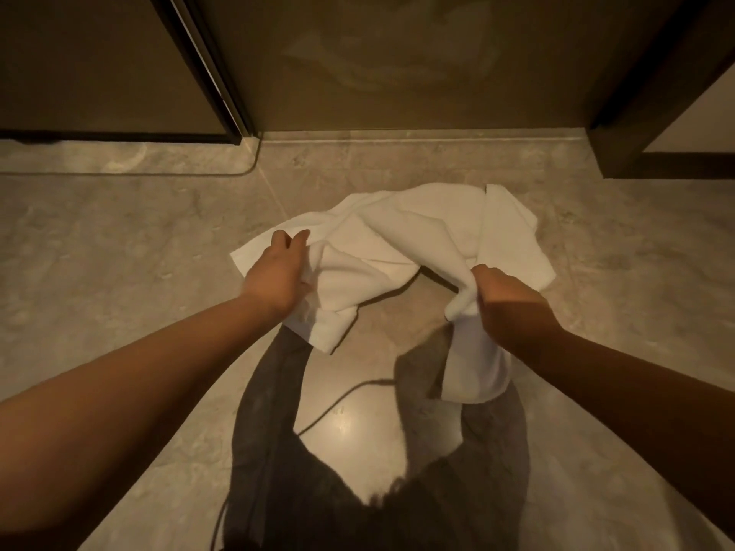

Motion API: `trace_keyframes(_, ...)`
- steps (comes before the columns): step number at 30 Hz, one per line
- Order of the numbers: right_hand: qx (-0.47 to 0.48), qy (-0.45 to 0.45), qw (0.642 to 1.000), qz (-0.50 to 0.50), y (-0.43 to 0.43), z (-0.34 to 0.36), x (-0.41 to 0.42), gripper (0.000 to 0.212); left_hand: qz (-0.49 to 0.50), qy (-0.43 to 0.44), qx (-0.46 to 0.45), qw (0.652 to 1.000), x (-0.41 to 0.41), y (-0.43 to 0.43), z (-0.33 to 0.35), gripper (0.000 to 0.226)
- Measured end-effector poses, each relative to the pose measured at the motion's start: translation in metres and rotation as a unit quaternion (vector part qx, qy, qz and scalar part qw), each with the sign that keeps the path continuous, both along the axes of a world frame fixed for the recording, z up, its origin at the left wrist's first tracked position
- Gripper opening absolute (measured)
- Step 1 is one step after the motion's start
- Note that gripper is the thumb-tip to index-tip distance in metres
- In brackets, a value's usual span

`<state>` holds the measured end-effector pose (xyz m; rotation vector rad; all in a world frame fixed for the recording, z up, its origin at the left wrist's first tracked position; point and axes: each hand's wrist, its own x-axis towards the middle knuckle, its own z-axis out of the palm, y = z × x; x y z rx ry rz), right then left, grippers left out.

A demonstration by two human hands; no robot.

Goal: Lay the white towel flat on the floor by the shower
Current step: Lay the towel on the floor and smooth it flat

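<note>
Head view: a person bends over a marble floor [119, 240], both bare arms stretched forward. The left hand [278, 272] grips one bunched edge of the white towel [401, 240]; the right hand [505, 300] is clenched on the opposite edge. The towel hangs crumpled between them, its far part over the floor just before the glass shower door [397, 61].
</note>
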<state>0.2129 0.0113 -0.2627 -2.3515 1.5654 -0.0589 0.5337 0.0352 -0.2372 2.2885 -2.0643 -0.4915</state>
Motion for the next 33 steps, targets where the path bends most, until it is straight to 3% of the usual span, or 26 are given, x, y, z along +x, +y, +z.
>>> trace_keyframes(4, -0.02, 0.104, 0.994, 0.034, 0.007, 0.011, -0.014, 0.017, -0.017, -0.049, -0.008, 0.999, 0.022, 0.011, 0.008, 0.077)
trace_keyframes(12, -0.015, 0.201, 0.976, 0.085, 0.019, 0.015, -0.038, 0.014, -0.098, -0.151, 0.022, 0.983, 0.036, 0.023, 0.015, 0.067)
trace_keyframes(15, 0.007, 0.156, 0.987, 0.047, 0.015, 0.018, -0.033, 0.022, -0.121, -0.18, -0.002, 0.976, 0.028, 0.019, 0.016, 0.062)
trace_keyframes(19, 0.019, 0.067, 0.998, -0.007, 0.009, 0.022, -0.016, 0.045, -0.112, -0.061, -0.02, 0.992, 0.01, 0.005, 0.014, 0.043)
trace_keyframes(21, 0.025, 0.06, 0.998, 0.002, 0.008, 0.02, -0.006, 0.045, -0.1, -0.054, 0.017, 0.993, 0.005, 0.0, 0.007, 0.037)
trace_keyframes(24, 0.014, 0.061, 0.997, 0.043, 0.01, 0.015, 0.002, 0.048, -0.051, -0.057, 0.094, 0.993, 0.005, -0.001, -0.003, 0.047)
trace_keyframes(28, -0.009, 0.101, 0.99, 0.102, 0.016, 0.008, 0.005, 0.049, -0.013, -0.021, 0.132, 0.991, 0.004, 0.005, -0.016, 0.061)
trace_keyframes(33, 0.02, 0.076, 0.994, 0.07, 0.018, 0.001, 0.003, 0.021, 0.052, -0.015, 0.132, 0.99, 0.003, 0.009, -0.023, 0.114)
